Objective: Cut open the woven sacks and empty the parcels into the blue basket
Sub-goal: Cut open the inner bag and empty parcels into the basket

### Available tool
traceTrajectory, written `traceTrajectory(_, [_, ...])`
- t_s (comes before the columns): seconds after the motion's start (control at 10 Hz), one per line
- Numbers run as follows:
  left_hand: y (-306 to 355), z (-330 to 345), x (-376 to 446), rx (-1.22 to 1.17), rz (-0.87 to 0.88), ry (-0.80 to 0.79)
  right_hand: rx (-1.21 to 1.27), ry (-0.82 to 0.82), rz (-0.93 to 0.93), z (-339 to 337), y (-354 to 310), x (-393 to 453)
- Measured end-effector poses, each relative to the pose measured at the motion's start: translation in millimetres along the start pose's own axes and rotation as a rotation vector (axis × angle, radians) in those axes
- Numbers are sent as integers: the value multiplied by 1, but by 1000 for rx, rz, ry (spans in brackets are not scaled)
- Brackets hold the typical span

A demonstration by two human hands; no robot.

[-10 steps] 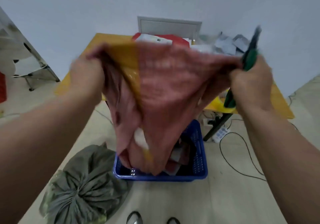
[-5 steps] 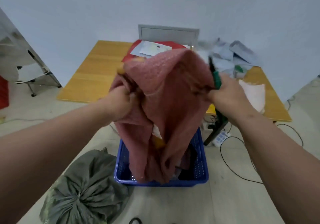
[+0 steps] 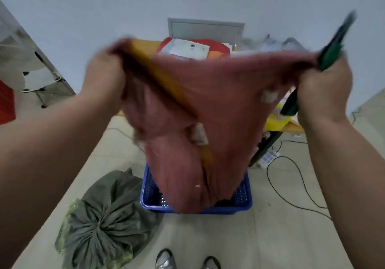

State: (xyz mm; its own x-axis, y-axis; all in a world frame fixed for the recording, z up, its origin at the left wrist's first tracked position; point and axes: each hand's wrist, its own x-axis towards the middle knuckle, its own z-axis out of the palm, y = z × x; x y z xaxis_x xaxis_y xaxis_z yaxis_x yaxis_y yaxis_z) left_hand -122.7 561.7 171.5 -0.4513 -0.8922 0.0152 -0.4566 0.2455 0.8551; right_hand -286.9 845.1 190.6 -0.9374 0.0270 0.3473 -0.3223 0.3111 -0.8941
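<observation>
Two hands hold one red sack [image 3: 193, 110] upside down above the blue basket [image 3: 242, 198]. Half a second ago the hands were drawn together with the cloth bunched; now they are spread wide and the sack is stretched flat between them, its mouth hanging into the basket. Judgement: a shaking stroke, meant to clear the last parcels.

The left hand [image 3: 104, 75], at ten o'clock, is clenched on one bottom corner. The right hand [image 3: 327, 89], at two o'clock, is clenched on the other corner together with green-handled scissors [image 3: 331, 54].

Sack: coarse woven mesh, limp, with a yellow band [image 3: 164, 85] running diagonally. Basket: rigid perforated plastic, contents largely hidden. Green sack [image 3: 108, 225] at seven o'clock: gathered at the neck, full, not yet opened. Table [image 3: 291, 123] at twelve carries loose parcels.
</observation>
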Motion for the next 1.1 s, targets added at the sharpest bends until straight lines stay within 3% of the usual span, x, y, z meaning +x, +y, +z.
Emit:
traceTrajectory(0.1, [3,-1,-19,234,216,-8,-76,-348,-104,6,1,-16])
traceTrajectory(0.2, [4,10,-54,364,474,-261,-160,-537,10,15,10,-22])
traceTrajectory(0.3, [33,-3,-3,83,18,81,119,-23,-85,4,-11,3])
traceTrajectory(0.4, [27,-10,3,23,54,39,18,-257,-120,6,-5,-3])
traceTrajectory(0.5, [8,6,-29,238,400,-313,-173,-464,38,14,17,-13])
traceTrajectory(0.6, [23,-1,1,-56,251,12,16,-23,-11,4,-1,3])
traceTrajectory(0.7, [13,-8,4,37,70,-17,-11,-198,-76,2,-2,1])
traceTrajectory(0.8, [-4,7,-30,279,-5,-442,-217,-636,67,13,10,-9])
traceTrajectory(0.9, [7,-7,1,105,-49,-73,-118,-129,-45,7,-7,2])
traceTrajectory(1.0, [7,-15,10,150,-33,18,4,-98,-144,6,-13,6])
traceTrajectory(1.1, [23,-7,-35,-31,-55,-231,-167,-562,2,17,-7,-9])
